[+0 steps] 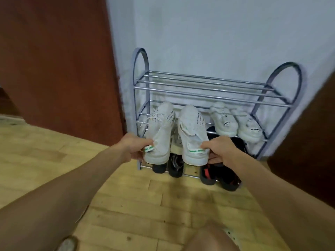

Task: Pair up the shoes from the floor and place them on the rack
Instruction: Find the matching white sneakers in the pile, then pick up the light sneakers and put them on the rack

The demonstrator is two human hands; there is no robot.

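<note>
My left hand (135, 147) grips the heel of a white sneaker with a green heel stripe (160, 131). My right hand (219, 151) holds the heel of its matching white sneaker (193, 134). Both shoes point toes-first toward the left half of the middle shelf of the grey metal shoe rack (208, 87). Another white pair (235, 122) sits on the right of that middle shelf. On the bottom shelf lie a black pair (168, 167) at the left and black shoes with red trim (219, 176) at the right. The top shelf holds nothing.
The rack stands against a pale wall (217, 33) on a wooden floor (136, 205). A brown door (59, 60) is to the left, dark brown furniture (308, 142) to the right. My knee (210, 240) shows at the bottom edge.
</note>
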